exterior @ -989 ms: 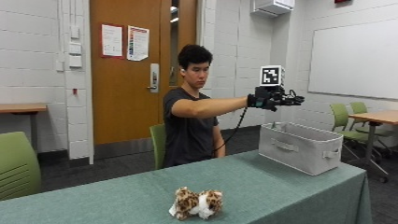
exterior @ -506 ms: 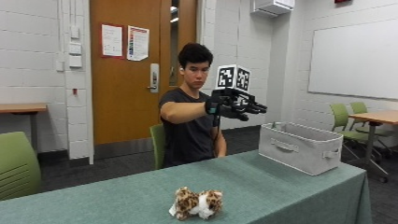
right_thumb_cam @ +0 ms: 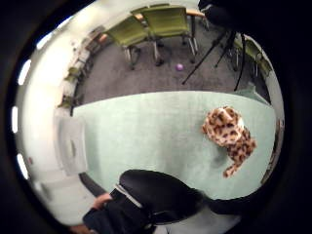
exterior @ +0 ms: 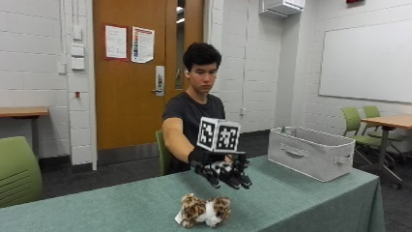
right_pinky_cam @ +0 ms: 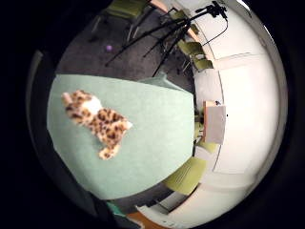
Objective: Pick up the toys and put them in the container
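A leopard-spotted plush toy (exterior: 204, 210) lies on the green tablecloth (exterior: 116, 208) near the front edge; it also shows in both palm views (right_pinky_cam: 97, 122) (right_thumb_cam: 228, 132). My gloved right hand (exterior: 222, 171) hovers above and slightly behind the toy, palm down, fingers spread and relaxed, holding nothing. A grey fabric container (exterior: 311, 152) with a side handle stands at the table's right end, well apart from the hand; in the thumb side view the container (right_thumb_cam: 71, 144) sits at the table's far end.
Green chairs (exterior: 18, 169) stand left of the table and more chairs (exterior: 359, 124) by a wooden desk at the right. Tripod legs (right_pinky_cam: 157, 40) stand on the floor beyond the table. The cloth between toy and container is bare.
The gloved hand has swung from over the container leftward and down, and now hangs just above the plush toy. The toy and container have not moved.
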The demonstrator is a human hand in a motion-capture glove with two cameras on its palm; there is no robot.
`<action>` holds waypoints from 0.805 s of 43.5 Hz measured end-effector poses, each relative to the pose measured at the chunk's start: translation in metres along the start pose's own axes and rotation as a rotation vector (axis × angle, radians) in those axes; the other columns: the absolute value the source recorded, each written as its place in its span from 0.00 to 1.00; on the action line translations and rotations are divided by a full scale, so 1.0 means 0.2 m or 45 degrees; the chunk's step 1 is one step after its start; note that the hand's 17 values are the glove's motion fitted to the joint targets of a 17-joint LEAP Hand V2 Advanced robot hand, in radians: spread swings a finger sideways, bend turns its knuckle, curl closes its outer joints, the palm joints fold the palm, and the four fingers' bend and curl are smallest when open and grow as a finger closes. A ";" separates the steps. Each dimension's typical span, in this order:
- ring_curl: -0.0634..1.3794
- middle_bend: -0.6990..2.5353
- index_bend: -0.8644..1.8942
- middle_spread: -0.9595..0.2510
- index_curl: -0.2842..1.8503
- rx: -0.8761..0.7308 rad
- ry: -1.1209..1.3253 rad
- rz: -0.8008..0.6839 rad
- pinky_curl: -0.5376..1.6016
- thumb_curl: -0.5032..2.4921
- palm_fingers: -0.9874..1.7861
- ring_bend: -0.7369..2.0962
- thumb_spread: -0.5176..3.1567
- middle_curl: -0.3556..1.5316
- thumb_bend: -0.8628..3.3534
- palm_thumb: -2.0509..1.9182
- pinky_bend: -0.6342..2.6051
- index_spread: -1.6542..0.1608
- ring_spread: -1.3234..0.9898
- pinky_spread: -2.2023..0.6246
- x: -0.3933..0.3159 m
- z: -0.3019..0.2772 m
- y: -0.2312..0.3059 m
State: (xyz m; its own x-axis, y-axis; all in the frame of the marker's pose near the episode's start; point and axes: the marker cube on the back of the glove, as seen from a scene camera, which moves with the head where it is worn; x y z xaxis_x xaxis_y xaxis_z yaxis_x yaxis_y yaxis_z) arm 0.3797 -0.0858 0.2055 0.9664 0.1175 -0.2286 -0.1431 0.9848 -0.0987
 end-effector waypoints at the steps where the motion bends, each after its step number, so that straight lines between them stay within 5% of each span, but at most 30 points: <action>1: 0.23 0.26 0.40 0.66 0.27 -0.013 -0.004 0.003 0.40 0.23 0.32 0.31 0.35 0.33 0.17 0.47 0.38 0.75 0.44 0.77 0.01 0.04 -0.01; 24: 0.22 0.26 0.37 0.69 0.27 -0.159 -0.300 0.048 0.43 0.24 0.33 0.32 0.36 0.32 0.19 0.50 0.44 0.77 0.44 0.75 0.17 0.57 0.03; 35: 0.23 0.27 0.47 0.71 0.31 -0.106 -0.387 0.069 0.41 0.26 0.47 0.35 0.44 0.32 0.23 0.57 0.42 0.76 0.41 0.71 0.17 0.56 0.05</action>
State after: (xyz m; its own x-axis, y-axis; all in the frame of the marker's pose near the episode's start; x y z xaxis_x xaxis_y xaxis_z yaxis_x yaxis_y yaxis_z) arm 0.4351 -0.0569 0.3045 0.9747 0.2144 0.0628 -0.2006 0.9638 -0.1757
